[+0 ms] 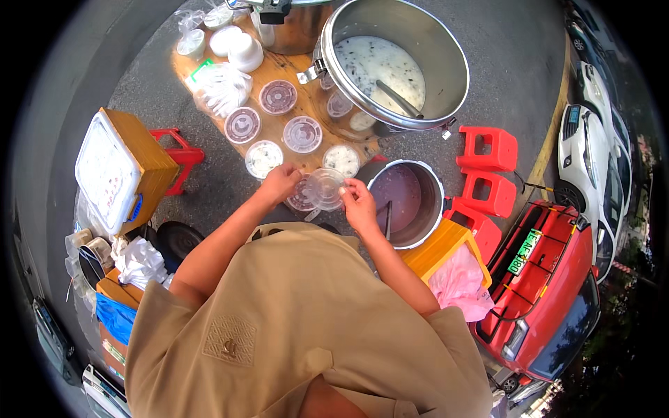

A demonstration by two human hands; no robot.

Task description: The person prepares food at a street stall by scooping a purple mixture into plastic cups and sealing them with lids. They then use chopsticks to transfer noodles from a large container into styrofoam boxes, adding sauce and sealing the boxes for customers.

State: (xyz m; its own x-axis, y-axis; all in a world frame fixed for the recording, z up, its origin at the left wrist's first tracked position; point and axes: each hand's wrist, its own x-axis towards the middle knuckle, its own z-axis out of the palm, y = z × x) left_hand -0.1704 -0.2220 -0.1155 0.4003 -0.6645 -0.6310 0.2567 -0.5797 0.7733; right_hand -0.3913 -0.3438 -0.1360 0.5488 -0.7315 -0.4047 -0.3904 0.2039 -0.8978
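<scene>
A clear plastic lid point(325, 189) is pinched at its right edge by my right hand point(360, 206). My left hand point(281, 184) is close to the lid's left side with its fingers bent; whether it grips anything is unclear. Partly under the lid and beside my left fingers is a cup with dark purple contents point(300, 196). Just beyond my hands stand a cup of white, dark-flecked food point(264, 159) and a second white-filled cup point(341, 160). Lidded purple cups point(302, 134) stand farther back on the wooden table point(292, 68).
A large steel pot point(454, 57) of white soup holds a ladle point(400, 99). A lower pot point(434, 219) contains purple liquid. Red stools point(488, 149) stand right, beside a wooden box point(436, 245) with a pink bag point(462, 285). Bagged white utensils point(225, 89) and a white-lidded box point(107, 172) are left.
</scene>
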